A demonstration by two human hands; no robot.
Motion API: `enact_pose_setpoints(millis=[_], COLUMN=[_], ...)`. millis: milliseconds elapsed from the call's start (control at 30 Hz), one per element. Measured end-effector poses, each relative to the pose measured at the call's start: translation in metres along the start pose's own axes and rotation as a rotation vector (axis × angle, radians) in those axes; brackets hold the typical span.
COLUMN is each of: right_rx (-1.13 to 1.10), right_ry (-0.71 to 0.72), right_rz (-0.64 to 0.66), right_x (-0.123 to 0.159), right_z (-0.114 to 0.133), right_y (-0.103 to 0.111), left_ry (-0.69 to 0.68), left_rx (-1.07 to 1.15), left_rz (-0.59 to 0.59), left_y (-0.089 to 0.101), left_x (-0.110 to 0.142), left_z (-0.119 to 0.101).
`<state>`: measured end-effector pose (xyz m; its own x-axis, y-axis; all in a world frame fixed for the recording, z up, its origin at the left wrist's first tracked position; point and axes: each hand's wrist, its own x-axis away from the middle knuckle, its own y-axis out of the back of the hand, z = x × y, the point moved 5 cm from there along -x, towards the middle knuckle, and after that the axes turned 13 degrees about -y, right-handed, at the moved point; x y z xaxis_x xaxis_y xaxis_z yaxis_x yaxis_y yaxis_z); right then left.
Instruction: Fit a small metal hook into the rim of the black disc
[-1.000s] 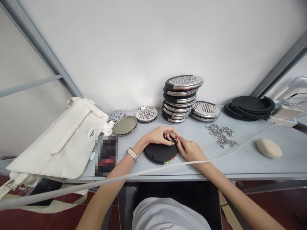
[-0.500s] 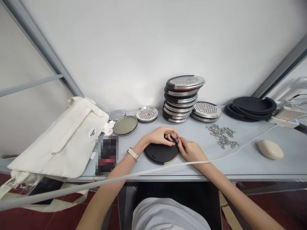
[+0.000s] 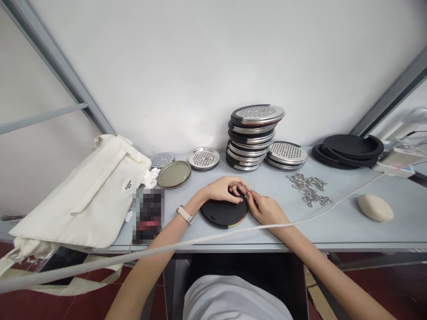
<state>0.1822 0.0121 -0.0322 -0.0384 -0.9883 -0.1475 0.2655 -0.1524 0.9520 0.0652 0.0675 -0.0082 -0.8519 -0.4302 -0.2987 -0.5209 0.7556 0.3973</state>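
Note:
A black round plate-like disc (image 3: 223, 214) lies on the table in front of me, with a thin red and yellow line along its near right edge. My left hand (image 3: 224, 189) curls over its far side, thumb and fingers closed on the rim. My right hand (image 3: 267, 208) meets it at the right edge, thumb and forefinger pinched together. Between the fingertips shows a small shiny metal piece (image 3: 246, 195), mostly hidden. To the right lies a loose pile of metal hooks or clips (image 3: 308, 189).
Behind stand a tall stack of round grater discs (image 3: 251, 149), a lower stack (image 3: 287, 153) and black discs (image 3: 352, 146). A white cable (image 3: 207, 240) crosses in front. A cream bag (image 3: 90, 191), olive lid (image 3: 174, 174) and phone-like blurred item (image 3: 149, 216) sit left; a beige oval object (image 3: 376, 207) right.

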Motion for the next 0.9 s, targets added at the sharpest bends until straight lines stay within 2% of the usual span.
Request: enact_pose_setpoints(millis=[300,633,900], right_rx=[-0.008,-0.051,-0.042], right_ry=[0.040,0.070,0.100], right_rz=[-0.001,-0.001,-0.002], right_x=[0.0002,0.0012,0.0018], right_z=[0.0016,0.0026,0.0060], right_y=[-0.0004,0.0007,0.0026], left_ry=[-0.006,-0.011,-0.040], left_rx=[-0.046,-0.027,-0.104], left_rz=[0.016,-0.036,-0.097], left_y=[0.0006,0.0018,0.0040], left_x=[0.0002,-0.0015,-0.0027], left_z=[-0.0022,0.0001,0.0005])
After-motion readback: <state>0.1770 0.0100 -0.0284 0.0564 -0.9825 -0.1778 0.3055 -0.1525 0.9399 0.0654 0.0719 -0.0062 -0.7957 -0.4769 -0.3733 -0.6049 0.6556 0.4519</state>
